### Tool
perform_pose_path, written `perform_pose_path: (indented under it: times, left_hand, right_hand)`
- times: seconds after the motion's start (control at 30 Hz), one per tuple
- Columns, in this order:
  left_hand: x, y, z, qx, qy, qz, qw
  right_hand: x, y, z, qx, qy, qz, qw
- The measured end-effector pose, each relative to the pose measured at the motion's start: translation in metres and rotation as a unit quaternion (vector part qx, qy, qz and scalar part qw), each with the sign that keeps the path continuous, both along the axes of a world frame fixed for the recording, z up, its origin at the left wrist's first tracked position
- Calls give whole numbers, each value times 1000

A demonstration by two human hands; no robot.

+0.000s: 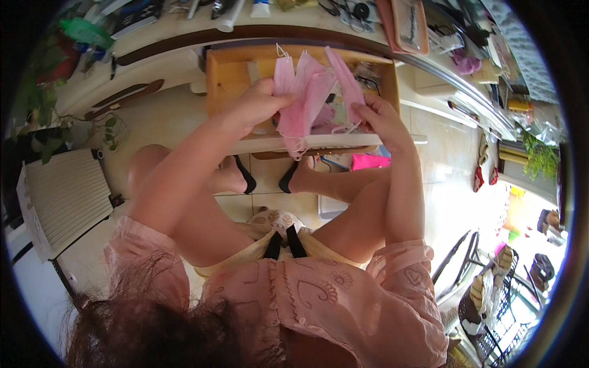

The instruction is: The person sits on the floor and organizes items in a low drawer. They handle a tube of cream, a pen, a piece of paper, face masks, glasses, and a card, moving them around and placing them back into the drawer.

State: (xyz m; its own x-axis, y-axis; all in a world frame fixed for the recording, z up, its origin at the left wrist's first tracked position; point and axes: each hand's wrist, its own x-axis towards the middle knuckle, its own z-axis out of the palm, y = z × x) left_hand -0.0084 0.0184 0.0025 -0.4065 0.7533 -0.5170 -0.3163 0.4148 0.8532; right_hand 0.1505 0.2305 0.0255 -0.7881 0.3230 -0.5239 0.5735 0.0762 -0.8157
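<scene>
Over an open wooden drawer (228, 59) I hold pink face masks with white ear loops. My left hand (265, 104) is closed on a bunch of several face masks (305, 92), which fan out and hang down past the drawer's front edge. Between the thumb and fingers of my right hand (377, 116) is a single folded face mask (345, 76), tilted up to the left. More pink material (324, 116) shows lower in the drawer, partly hidden behind the bunch. Small items and a dark cord lie in the drawer's right part.
Above the drawer runs a cluttered tabletop with a white tube (230, 17), a pink tray (410, 27) and a green bottle (86, 32). A white ribbed radiator (64, 199) stands at left, beside a trailing plant. Under the drawer lies a bright pink pouch (370, 161). My knees flank the drawer front.
</scene>
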Motion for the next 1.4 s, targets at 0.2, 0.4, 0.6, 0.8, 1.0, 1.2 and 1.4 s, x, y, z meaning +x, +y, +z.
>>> perform_pose_path:
  times: [0.2, 0.4, 0.6, 0.8, 1.0, 1.2, 1.4]
  left_hand:
    - [2, -1, 7, 78, -87, 63, 991]
    - [-3, -2, -1, 85, -91, 72, 990]
    - [-4, -1, -11, 84, -20, 68, 994]
    - [-1, 1, -9, 76, -2, 15, 997]
    - [-5, 1, -17, 61, 3, 113, 992]
    - [1, 5, -1, 54, 9, 108, 993]
    - [16, 10, 9, 42, -12, 23, 999]
  right_hand:
    - [-23, -46, -1, -82, 57, 88, 991]
    - [-35, -64, -17, -47, 58, 153, 985]
    - [-40, -60, -20, 15, 27, 99, 995]
    - [-45, -57, -22, 54, 171, -26, 983]
    - [-43, -34, -31, 64, 154, -60, 984]
    - [-40, -45, -18, -29, 115, -39, 992]
    - [-38, -58, -33, 15, 152, 15, 988]
